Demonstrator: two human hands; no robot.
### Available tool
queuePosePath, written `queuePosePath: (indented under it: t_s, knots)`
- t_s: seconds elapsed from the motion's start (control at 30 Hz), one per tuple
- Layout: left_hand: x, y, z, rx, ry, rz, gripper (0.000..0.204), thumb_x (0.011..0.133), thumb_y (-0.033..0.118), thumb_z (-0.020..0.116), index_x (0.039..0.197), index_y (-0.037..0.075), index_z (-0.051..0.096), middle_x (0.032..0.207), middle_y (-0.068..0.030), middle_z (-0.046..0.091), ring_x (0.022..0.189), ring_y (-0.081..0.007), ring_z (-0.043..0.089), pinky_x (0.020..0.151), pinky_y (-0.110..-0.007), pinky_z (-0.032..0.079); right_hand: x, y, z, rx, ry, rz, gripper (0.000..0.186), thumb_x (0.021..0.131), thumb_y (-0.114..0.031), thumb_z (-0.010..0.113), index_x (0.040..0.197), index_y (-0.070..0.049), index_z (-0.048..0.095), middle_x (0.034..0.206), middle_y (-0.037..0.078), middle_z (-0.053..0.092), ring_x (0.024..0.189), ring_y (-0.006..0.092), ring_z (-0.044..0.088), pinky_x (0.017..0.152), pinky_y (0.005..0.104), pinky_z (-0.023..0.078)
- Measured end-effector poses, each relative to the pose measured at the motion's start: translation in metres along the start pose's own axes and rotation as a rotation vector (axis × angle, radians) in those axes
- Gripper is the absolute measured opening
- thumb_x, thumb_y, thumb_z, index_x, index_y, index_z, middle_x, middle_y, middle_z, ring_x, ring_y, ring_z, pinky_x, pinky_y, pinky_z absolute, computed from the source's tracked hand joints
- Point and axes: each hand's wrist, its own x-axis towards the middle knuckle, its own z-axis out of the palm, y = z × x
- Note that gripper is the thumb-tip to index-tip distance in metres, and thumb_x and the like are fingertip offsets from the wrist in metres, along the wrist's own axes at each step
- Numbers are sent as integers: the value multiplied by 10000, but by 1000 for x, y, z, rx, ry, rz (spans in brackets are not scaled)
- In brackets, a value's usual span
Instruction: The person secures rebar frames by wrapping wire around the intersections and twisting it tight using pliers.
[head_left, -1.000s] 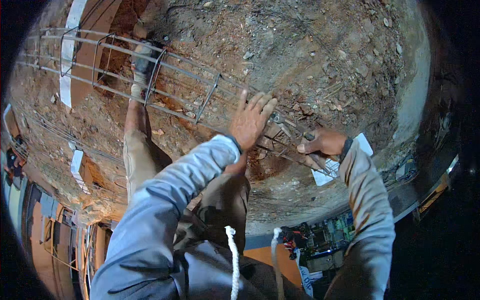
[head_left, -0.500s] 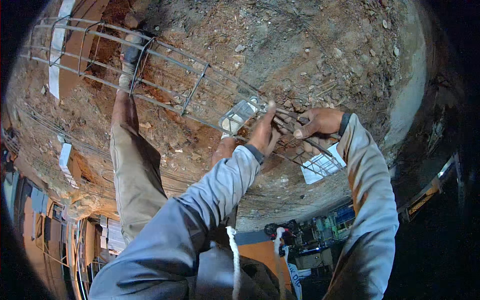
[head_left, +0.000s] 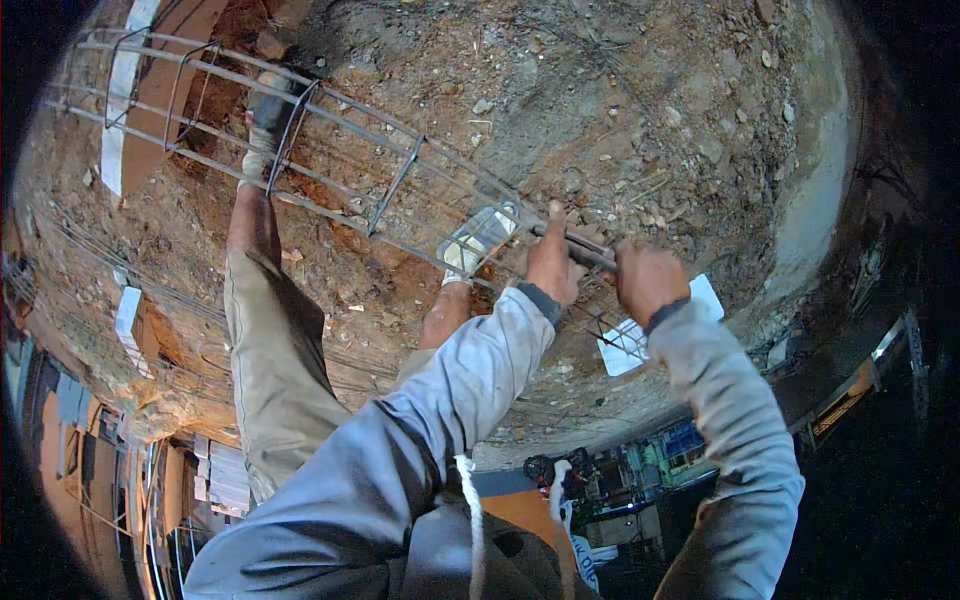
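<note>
A long rebar cage, straight bars with square stirrups, runs from the far left toward my hands. My left hand is closed around its bars near the right part, thumb pointing up. Just to its right, my right hand is closed in a fist, back of the hand up. A thick dark metal rod spans the gap between the two hands, its right end inside my right fist. Whether this rod is a tool or part of the cage, I cannot tell. The fingers' undersides are hidden.
My shod feet, one in a shoe, stand on rough, stony soil beneath the cage. A white block lies below the cage by my right hand. Another long pale-topped block is at the far left. Loose rods lie on the left.
My right hand has turned from an extended-thumb grip to a fist with its back up. My left hand has shifted slightly right along the bars.
</note>
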Motion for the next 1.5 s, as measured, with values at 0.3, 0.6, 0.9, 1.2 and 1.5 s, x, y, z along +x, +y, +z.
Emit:
queuePosePath:
  t_s: [0.3,0.6,0.9,1.2,1.5]
  knots:
    - [2,-14,21,-553,-43,29,413,886,399,523,1128,64,502,1012,-108,583,935,-260,567,822,-415,472,30,33,-19,326,-691,-67,767,558,-616,726,953,33,618,804,149,654,739,258,626,683,381,484]
    - [16,-14,26,-430,66,140,335,919,399,456,888,72,522,795,-112,563,779,-274,564,744,-408,478,-6,5,9,-562,435,47,229,822,-192,497,1032,-100,510,1027,69,513,969,226,512,828,423,402]
    - [23,-13,22,-750,-114,221,283,834,368,611,931,110,547,1083,-74,585,1099,-280,497,933,-510,362,31,23,0,-236,224,54,161,776,-148,504,908,-74,559,901,133,587,879,280,585,729,417,461]
    - [32,-15,19,-707,-24,187,160,848,280,611,870,126,575,999,-63,606,991,-238,555,938,-478,380,46,30,-18,-150,9,-51,150,744,-173,531,710,-65,629,756,172,644,712,314,642,628,415,512]
    - [10,-21,16,-731,-213,61,331,845,389,589,819,61,554,877,-110,616,934,-262,576,876,-443,447,41,26,-52,376,-865,196,325,696,-342,681,584,-40,637,591,124,621,514,219,610,529,361,496]
